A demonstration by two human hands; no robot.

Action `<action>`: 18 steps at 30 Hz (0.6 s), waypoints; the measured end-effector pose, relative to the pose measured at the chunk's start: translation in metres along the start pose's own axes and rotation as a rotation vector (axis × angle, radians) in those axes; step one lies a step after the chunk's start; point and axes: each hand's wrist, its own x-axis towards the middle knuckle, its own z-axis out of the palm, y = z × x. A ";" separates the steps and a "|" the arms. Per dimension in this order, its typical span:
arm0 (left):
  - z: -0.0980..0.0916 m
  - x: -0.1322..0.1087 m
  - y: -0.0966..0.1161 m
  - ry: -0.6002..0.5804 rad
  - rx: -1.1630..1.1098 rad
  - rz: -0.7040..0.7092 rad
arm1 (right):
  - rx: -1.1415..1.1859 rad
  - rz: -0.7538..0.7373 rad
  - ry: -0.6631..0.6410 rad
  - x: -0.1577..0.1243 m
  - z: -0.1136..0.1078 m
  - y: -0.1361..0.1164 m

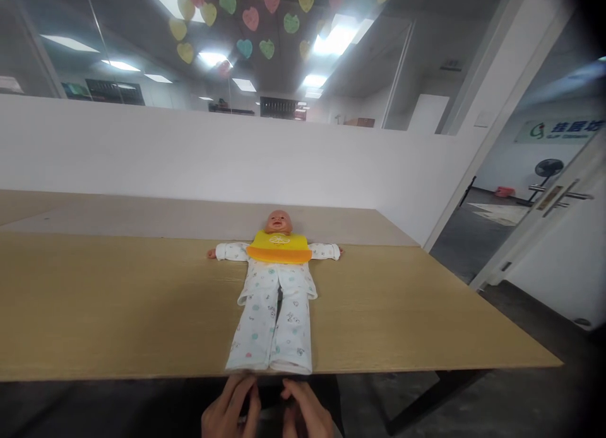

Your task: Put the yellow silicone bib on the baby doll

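A baby doll (279, 221) lies on its back on the table, head toward the wall and arms stretched out to both sides. It wears a white patterned top (265, 279), white patterned trousers (255, 331) and a yellow bib (278, 245) with an orange lower pocket. Just off the table's front edge, below the trouser cuffs, are my left hand (231, 408) and my right hand (305, 411). Both have loosely bent fingers with gaps between finger and thumb, and nothing shows in them. The doll's feet are not visible at the trouser ends.
The wooden table (142, 312) has a paler strip (142, 217) along its back. Behind it stands a white wall (189, 154) with a window above, dotted with heart stickers (271, 0). To the right are an open door (558, 255) and a fan (549, 168).
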 end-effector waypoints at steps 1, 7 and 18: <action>0.001 0.000 0.001 -0.005 -0.006 -0.009 | -0.070 -0.009 0.011 0.000 -0.001 0.000; 0.013 -0.013 0.009 -0.077 0.060 -0.183 | -0.268 -0.064 0.114 -0.012 0.007 0.010; 0.027 -0.026 0.016 -0.266 0.098 -0.194 | -0.409 0.118 0.043 -0.009 -0.002 0.011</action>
